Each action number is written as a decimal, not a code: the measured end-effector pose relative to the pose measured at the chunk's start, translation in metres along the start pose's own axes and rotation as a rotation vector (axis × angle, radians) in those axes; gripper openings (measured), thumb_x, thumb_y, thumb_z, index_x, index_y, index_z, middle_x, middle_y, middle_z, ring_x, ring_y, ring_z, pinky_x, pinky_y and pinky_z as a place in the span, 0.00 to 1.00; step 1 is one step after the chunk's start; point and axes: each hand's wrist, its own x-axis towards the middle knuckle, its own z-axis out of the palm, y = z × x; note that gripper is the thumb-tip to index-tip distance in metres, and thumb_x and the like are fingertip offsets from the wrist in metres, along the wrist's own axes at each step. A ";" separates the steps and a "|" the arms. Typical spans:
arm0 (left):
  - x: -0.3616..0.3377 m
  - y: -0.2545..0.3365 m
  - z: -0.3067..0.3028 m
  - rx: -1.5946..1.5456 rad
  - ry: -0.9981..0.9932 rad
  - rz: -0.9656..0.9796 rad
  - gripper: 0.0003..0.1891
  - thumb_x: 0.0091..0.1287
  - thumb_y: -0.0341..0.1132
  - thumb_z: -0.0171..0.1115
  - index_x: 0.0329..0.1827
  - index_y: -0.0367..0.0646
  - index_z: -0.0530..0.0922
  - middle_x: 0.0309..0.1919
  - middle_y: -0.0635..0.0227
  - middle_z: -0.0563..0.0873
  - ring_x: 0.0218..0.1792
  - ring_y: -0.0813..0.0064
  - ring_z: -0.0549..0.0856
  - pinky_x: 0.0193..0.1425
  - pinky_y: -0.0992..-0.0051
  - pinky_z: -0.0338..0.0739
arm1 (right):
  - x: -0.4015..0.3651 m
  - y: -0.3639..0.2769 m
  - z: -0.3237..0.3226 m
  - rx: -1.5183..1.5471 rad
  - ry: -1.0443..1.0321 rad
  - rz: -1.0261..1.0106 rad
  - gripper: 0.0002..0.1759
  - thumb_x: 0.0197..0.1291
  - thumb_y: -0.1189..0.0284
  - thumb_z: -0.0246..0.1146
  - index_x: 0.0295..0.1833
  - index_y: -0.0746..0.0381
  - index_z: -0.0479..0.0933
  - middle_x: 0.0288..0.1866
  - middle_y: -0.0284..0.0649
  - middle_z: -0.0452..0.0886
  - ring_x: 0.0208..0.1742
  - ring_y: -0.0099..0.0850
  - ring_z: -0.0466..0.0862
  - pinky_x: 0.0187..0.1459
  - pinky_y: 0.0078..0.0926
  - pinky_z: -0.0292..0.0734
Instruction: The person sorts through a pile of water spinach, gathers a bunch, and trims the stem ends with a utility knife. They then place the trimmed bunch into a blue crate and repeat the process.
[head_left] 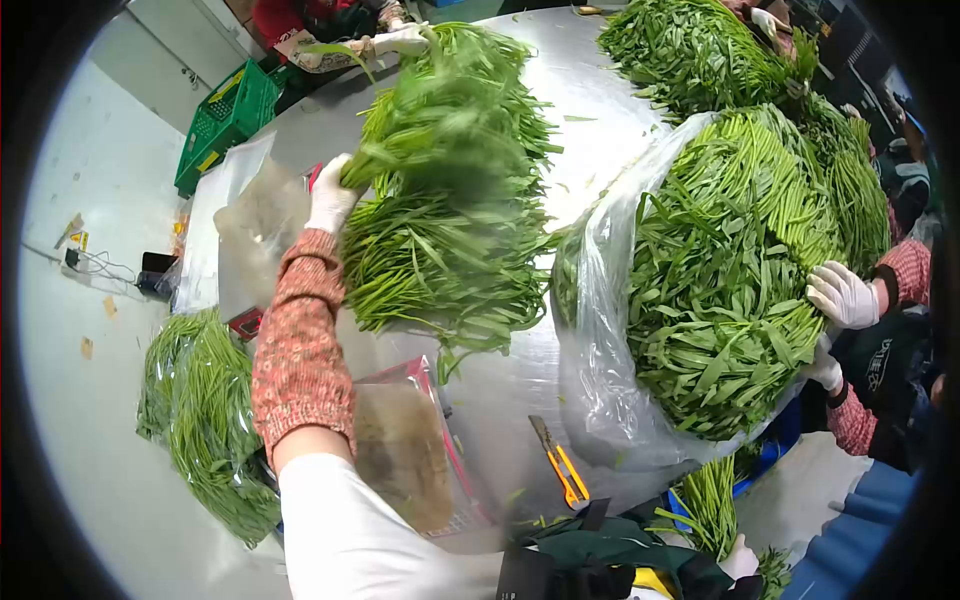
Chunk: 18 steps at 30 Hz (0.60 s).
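Looking at the upper centre of the frame, we see the left hand (332,195), in a pale glove, clenched around the stalk end of a bunch of greens (435,125), whose leaves fan out blurred to the right above a pile of greens (440,260). At the lower right, what seems to be the right hand (741,560) sits at the foot of some upright stalks (712,505); its fingers are too hidden for us to tell whether it grasps them.

We judge the bunch light for its bulk, fairly stiff along the stalks and floppy in the leaves. Damp stems could slide against one another, and the narrow leaves would probably bruise or tear if squeezed. The best hold, we think, is where the left hand has it, with the stalks gathered together and the leaves free.

The stalks are slender, smooth and bright green; the leaves are long, pointed and darker. We find the tabletop (585,75) hard, brushed and shiny, while the clear bag (603,300) right of centre is thin and crinkled around its mounded greens (730,230). At lower centre lies a slim orange cutter (562,465) with a dark blade.
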 end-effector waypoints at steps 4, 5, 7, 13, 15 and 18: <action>-0.030 -0.029 -0.023 0.458 -0.362 0.124 0.15 0.51 0.31 0.71 0.43 0.50 0.80 0.37 0.64 0.83 0.44 0.58 0.83 0.51 0.60 0.75 | 0.006 0.011 0.021 0.123 -0.067 -0.094 0.19 0.47 0.63 0.68 0.45 0.55 0.72 0.15 0.41 0.77 0.20 0.45 0.82 0.21 0.45 0.72; -0.034 -0.029 -0.020 0.511 -0.441 0.062 0.18 0.52 0.30 0.70 0.48 0.51 0.79 0.40 0.66 0.84 0.49 0.59 0.83 0.60 0.59 0.72 | 0.010 0.009 0.005 0.156 -0.086 -0.109 0.21 0.45 0.62 0.69 0.45 0.55 0.72 0.16 0.41 0.77 0.21 0.46 0.82 0.22 0.46 0.72; -0.041 -0.013 -0.011 0.640 -0.456 0.096 0.21 0.53 0.28 0.68 0.52 0.51 0.77 0.44 0.65 0.85 0.53 0.61 0.83 0.66 0.59 0.70 | 0.019 0.005 -0.017 0.214 -0.118 -0.136 0.25 0.41 0.60 0.71 0.45 0.57 0.72 0.16 0.43 0.77 0.22 0.48 0.82 0.23 0.48 0.73; -0.013 0.027 -0.012 0.958 -0.625 -0.008 0.18 0.61 0.29 0.60 0.55 0.48 0.76 0.50 0.62 0.86 0.57 0.60 0.83 0.72 0.47 0.62 | 0.013 0.004 0.035 0.050 -0.126 0.065 0.35 0.34 0.59 0.74 0.49 0.62 0.71 0.20 0.49 0.80 0.27 0.53 0.84 0.28 0.50 0.76; -0.007 0.038 -0.015 1.052 -0.672 -0.014 0.18 0.61 0.29 0.60 0.55 0.49 0.75 0.51 0.62 0.86 0.57 0.61 0.83 0.72 0.47 0.62 | 0.012 0.016 0.024 0.236 -0.222 -0.055 0.36 0.33 0.60 0.75 0.49 0.64 0.72 0.21 0.49 0.80 0.27 0.53 0.84 0.28 0.50 0.77; -0.001 0.058 -0.028 1.093 -0.734 -0.038 0.19 0.61 0.32 0.61 0.57 0.49 0.74 0.51 0.64 0.86 0.56 0.62 0.84 0.72 0.44 0.59 | 0.008 -0.016 -0.066 0.350 -0.128 -0.069 0.35 0.32 0.62 0.75 0.49 0.64 0.72 0.21 0.50 0.80 0.26 0.53 0.83 0.29 0.50 0.77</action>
